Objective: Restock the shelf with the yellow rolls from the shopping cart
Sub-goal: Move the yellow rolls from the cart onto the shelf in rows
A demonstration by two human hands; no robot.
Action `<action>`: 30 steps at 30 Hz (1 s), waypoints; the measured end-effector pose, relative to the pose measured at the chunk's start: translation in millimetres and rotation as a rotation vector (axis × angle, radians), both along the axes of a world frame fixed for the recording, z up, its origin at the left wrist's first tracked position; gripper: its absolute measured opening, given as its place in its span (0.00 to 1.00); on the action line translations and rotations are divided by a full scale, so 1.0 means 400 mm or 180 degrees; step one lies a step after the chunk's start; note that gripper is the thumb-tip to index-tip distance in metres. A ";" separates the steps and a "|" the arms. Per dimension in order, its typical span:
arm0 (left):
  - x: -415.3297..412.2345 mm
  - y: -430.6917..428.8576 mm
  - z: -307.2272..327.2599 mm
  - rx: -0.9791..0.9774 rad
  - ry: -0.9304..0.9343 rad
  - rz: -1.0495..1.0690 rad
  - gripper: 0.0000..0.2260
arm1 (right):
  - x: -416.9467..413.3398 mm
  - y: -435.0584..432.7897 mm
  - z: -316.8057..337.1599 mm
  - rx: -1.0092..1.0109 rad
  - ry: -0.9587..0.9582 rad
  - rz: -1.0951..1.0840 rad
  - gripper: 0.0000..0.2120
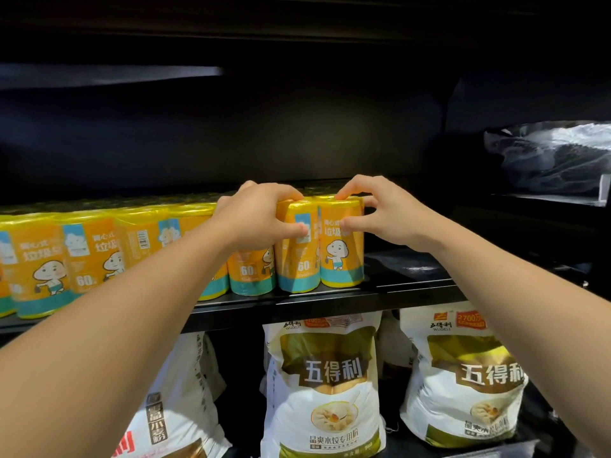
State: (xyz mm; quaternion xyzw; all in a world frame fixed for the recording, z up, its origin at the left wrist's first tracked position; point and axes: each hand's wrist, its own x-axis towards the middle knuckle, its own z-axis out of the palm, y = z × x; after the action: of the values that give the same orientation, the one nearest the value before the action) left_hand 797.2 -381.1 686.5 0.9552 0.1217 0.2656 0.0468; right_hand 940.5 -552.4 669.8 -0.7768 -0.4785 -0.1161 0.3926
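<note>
On the head camera, a good deal is lost to me. The left forearm (132,309) comes in from 7 o'clock and covers the lower parts of several packs in the row of yellow rolls (89,252). That row runs out to 9 o'clock, where the last pack is cut off by the frame edge. The left hand (261,219) hides the top of the third roll (251,271) from the end. Behind the front row the shelf interior is black, and I cannot tell how deep the stock goes.

Just right of centre, the end roll (342,252) stands upright by the front lip of the shelf (330,300), touching the next roll (297,259). The right hand (386,216) pinches the end roll, fingertips on its top rim and thumb on its label. The left hand grips the next roll, fingers curled over its top and thumb pressed on its front.

At 2 o'clock I see a dark plastic-wrapped bundle (555,153), its contents unreadable. Below the shelf, from 7 to 4 o'clock, stand white flour bags (324,391), cropped by the bottom edge. The right forearm (496,279) crosses the one at 4 o'clock.
</note>
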 end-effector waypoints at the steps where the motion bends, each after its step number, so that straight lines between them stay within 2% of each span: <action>1: 0.001 0.001 -0.001 0.0003 0.0002 -0.0005 0.26 | 0.001 0.000 -0.003 0.0057 0.0048 0.0044 0.16; 4: 0.001 0.001 -0.001 0.0019 0.0008 -0.0022 0.26 | 0.003 0.004 -0.015 0.0162 0.0014 0.0039 0.16; 10: 0.005 0.011 -0.001 0.0086 -0.0030 -0.0104 0.26 | 0.007 0.000 -0.035 0.0230 -0.0458 -0.0217 0.19; 30: 0.009 0.042 0.011 -0.0241 0.0251 -0.0363 0.26 | 0.016 -0.011 -0.032 0.0087 -0.0359 -0.0038 0.20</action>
State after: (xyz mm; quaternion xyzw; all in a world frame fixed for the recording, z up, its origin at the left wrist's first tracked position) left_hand 800.8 -364.5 691.1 0.9679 0.0788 0.2198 0.0932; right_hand 947.0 -556.8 656.9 -0.7664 -0.4936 -0.1685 0.3749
